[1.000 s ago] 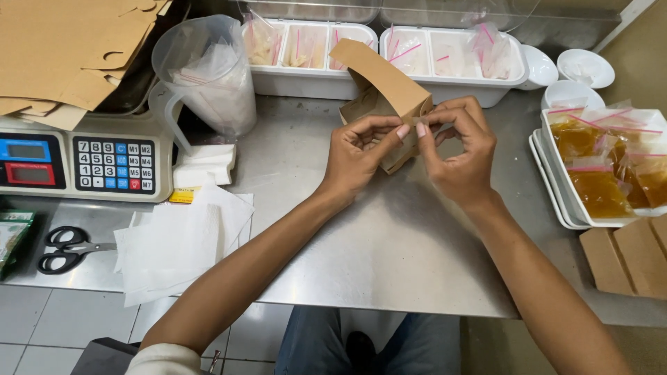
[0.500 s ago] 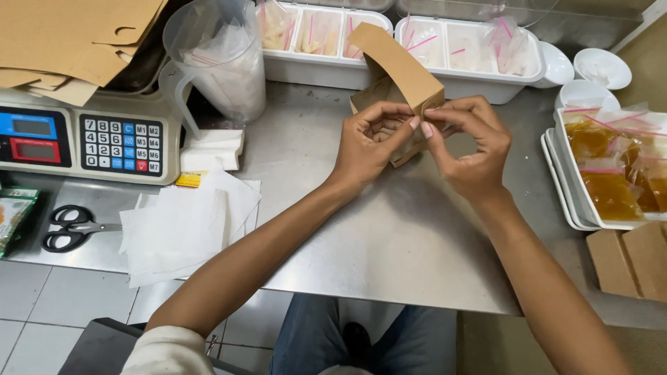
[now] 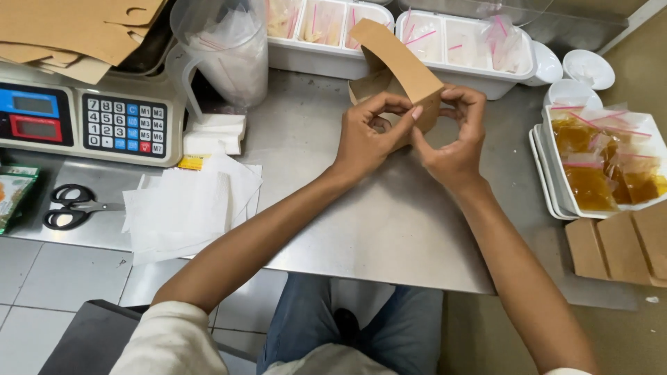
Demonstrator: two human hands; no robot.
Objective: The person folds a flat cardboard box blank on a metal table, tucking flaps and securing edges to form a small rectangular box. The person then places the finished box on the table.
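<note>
The steel table carries everything, its middle left bare so the hands have a work patch right in front of the body, with supplies ringed around that patch. Far to the left of the grip sits the digital scale, and above it a stack of flat brown cardboard blanks, kept within an arm's sweep. Just behind the grip run two white compartment trays of small clear bags with pink ties, and beside them to the left a clear plastic jug. Right of the grip a white tray holds bags of amber sauce, with more flat brown cardboard pieces nearer the body. Left and toward the body lie loose white paper sheets, then black scissors farther out. At the centre of it all is the brown cardboard box, half formed and lifted just off the table, its long lid flap standing up and away so the open body faces the person. The left hand is closed on the box's near wall, thumb and fingers pinching it steady, while the right hand clamps the adjoining corner, fingertips curled over the edge as if pressing a tab; the tab itself is hidden by the fingers
</note>
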